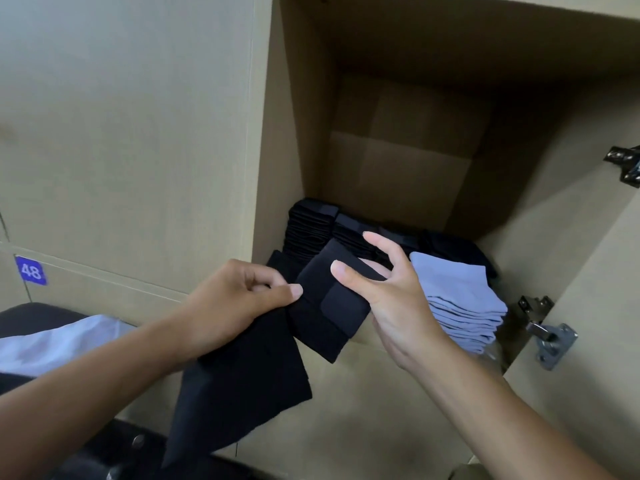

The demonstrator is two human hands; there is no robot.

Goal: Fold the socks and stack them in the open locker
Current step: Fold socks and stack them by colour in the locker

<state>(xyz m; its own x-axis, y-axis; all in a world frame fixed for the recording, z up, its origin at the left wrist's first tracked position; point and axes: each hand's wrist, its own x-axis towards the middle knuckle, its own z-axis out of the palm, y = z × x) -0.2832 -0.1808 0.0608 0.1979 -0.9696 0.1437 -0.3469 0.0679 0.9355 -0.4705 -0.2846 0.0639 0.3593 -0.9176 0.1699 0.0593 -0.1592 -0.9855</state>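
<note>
Both hands work at the mouth of the open locker (408, 140), a pale wooden compartment with a cardboard-coloured back wall. The left hand (235, 299) pinches a black sock (242, 382) between thumb and curled fingers — its grip is closed on the cloth, and the sock hangs down from it in a loose, unfolded flap toward the bottom of the view. The right hand (384, 299) holds a folded black sock (329, 306) at the locker's front edge, thumb on top and fingers spread beyond it; the grip grasps the folded piece loosely, with the index finger lifted clear.

Inside the locker, rows of folded black socks (311, 226) stand packed along the left and back. To their right, just beside the right hand, sits a neat stack of light blue socks (464, 306), touching the dark ones behind it.

On the locker's right side two metal hinges (550, 337) are fixed to the open door. At the far left a blue tag (30, 270) reading 48 marks a neighbouring door, and below it lies a pale blue cloth (59, 344) over something dark.
</note>
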